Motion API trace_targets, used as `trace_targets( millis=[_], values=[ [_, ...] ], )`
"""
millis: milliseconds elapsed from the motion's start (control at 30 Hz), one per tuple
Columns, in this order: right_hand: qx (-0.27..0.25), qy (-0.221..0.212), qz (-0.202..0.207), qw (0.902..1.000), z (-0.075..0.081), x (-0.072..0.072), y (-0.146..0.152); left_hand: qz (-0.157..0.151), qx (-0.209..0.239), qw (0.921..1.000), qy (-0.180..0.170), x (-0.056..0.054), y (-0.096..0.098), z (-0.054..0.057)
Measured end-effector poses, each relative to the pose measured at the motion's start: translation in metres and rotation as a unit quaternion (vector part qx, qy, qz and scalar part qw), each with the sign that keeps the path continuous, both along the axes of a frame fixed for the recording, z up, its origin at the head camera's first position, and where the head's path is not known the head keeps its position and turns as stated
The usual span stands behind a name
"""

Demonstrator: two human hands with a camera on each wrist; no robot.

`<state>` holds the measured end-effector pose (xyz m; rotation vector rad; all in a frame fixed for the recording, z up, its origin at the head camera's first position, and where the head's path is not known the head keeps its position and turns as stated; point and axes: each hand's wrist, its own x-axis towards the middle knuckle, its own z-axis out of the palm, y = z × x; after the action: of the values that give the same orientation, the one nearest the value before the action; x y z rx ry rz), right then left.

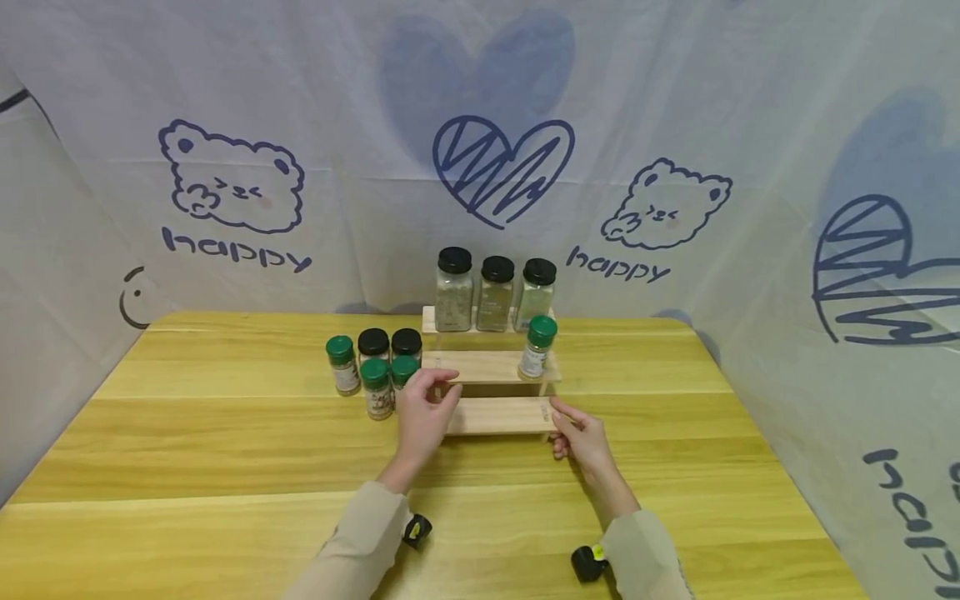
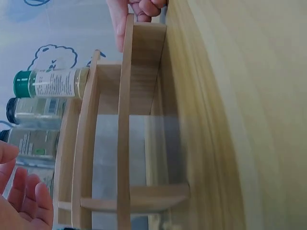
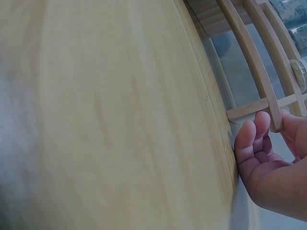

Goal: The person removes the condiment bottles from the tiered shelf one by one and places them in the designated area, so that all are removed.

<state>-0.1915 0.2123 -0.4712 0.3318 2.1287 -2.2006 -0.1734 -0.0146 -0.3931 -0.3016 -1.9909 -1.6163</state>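
A three-tier wooden spice rack (image 1: 498,414) stands on the table. The right hand (image 1: 587,442) grips the right end of its lowest shelf, thumb and fingers on either side of the board (image 3: 275,112). Over the rack's left end, the left hand (image 1: 425,417) hovers with loosely bent fingers (image 2: 41,201) and nothing between them. It partly hides a green-capped jar (image 1: 405,367) behind it. On the middle shelf, at the right, a green-capped spice jar (image 1: 535,358) is upright. Three black-capped glass jars, one of them the leftmost jar (image 1: 453,296), line the top shelf.
Left of the rack several jars are grouped on the wooden table (image 1: 225,450), among them a green-capped jar (image 1: 343,368) and a black-capped jar (image 1: 373,343). A white cloth (image 1: 360,208) with bear and heart drawings hangs behind the table.
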Motion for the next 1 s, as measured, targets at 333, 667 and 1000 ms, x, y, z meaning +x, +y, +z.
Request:
trace_targets(
  millis=[333,667,1000],
  values=[
    [-0.011,0.003,0.004,0.9999,-0.001,-0.001,0.0,-0.02,-0.005,0.9998,0.004,-0.03,0.016,-0.024],
    [-0.015,0.009,0.002,0.9998,0.0,-0.002,0.001,-0.037,-0.014,0.9992,-0.009,-0.034,0.029,-0.018],
    [-0.022,0.02,0.002,0.9996,-0.003,-0.001,0.001,-0.045,-0.025,0.9984,-0.023,-0.038,0.041,-0.014]
  ],
)
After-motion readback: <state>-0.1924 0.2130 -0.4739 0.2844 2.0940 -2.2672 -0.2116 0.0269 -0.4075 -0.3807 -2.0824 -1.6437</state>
